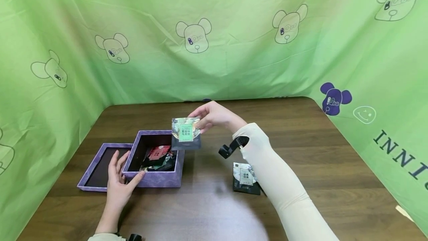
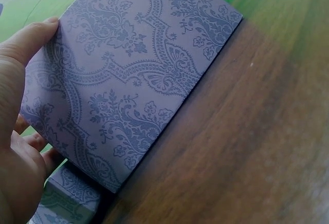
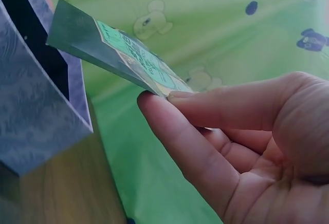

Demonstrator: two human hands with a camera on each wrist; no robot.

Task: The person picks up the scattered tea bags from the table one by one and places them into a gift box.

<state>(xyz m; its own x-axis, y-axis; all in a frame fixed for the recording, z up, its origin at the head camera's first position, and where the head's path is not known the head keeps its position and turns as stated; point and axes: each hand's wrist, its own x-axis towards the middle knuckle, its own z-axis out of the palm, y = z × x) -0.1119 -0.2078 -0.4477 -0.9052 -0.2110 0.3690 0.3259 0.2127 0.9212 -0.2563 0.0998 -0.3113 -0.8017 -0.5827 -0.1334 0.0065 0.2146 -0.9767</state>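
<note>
So the right hand (image 1: pixel 214 116) is up in the air pinching a silvery packet with a green label (image 1: pixel 185 133) by its top edge, thumb and fingertips (image 3: pixel 159 106) clamped on it, and the packet hangs just above the far right corner of the open purple box (image 1: pixel 157 179). The wrist view shows it tilted, label side up, right beside the box wall. The left hand (image 1: pixel 119 181) is down on the tabletop (image 1: pixel 207 211) with its fingers fairly straight, thumb laid along the front wall of the box and the other fingers reaching toward the box lid (image 1: pixel 87 181), which lies inside-up just left of that hand's fingers, touching the box. From the left wrist view the thumb (image 2: pixel 25 41) rests flat against the patterned purple side, so it's steadying, not really gripping. Inside the box, between the two hands, there's a jumble of dark packets and a red packet (image 1: pixel 159 152) on top. Another dark packet with a pale label (image 1: pixel 245 178) lies flat on the tabletop under the right forearm, partly hidden by the cream sleeve (image 1: pixel 284 189).
</note>
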